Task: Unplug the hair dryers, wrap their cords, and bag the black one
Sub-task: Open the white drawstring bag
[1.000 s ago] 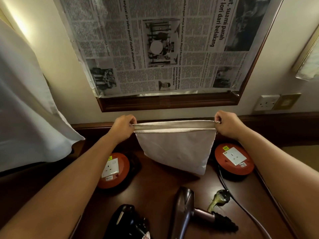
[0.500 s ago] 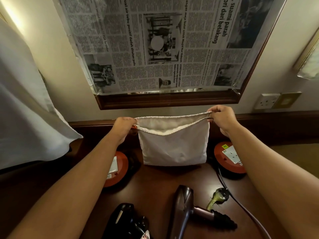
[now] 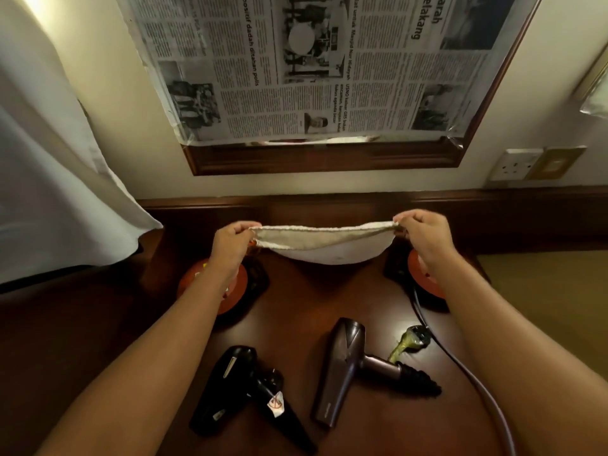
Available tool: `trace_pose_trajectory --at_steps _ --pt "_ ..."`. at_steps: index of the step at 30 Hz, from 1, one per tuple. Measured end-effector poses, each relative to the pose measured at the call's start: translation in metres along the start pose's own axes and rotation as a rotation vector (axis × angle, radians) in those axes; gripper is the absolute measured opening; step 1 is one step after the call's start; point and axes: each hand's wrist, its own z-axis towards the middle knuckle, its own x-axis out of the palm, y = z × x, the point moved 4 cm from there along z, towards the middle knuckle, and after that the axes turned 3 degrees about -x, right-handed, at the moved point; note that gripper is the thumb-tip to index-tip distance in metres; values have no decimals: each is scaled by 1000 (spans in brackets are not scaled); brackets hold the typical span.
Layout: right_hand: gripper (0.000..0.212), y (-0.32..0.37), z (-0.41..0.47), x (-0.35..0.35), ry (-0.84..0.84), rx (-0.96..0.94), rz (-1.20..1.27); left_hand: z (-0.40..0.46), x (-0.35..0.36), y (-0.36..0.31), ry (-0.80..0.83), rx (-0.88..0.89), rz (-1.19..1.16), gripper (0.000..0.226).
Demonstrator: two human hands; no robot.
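Observation:
A white cloth drawstring bag [image 3: 324, 240] hangs above the far part of the dark wooden table [image 3: 296, 311]. My left hand [image 3: 232, 243] pinches its left rim and my right hand [image 3: 424, 230] pinches its right rim, so the mouth gapes toward me. A black hair dryer [image 3: 237, 386] lies near the front, left of centre, with a small tag on its handle. To its right lies a bronze-grey hair dryer [image 3: 342, 363]. Its grey cord [image 3: 477, 383] runs off to the lower right. A greenish plug [image 3: 409, 340] rests beside it.
Two orange round socket reels sit on the table, the left reel [image 3: 237, 291] behind my left arm, the right reel [image 3: 424, 281] behind my right wrist. A newspaper-covered mirror [image 3: 312, 67] hangs above. A white curtain [image 3: 49, 179] hangs left; a wall socket [image 3: 516, 164] is at right.
The bag has come lower and tipped, with its mouth pulled wider and its body folded under. My view has dropped, showing both dryers fully.

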Motion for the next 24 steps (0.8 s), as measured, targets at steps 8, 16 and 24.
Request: trace_pose_trajectory --at_steps 8,16,24 --pt "17 -103 -39 18 108 226 -32 -26 -3 113 -2 -247 157 20" --pt "24 -147 -49 34 143 401 57 -32 -2 159 -9 -420 150 16" --pt "48 -150 -68 31 224 329 -90 -50 15 164 86 -232 677 46"
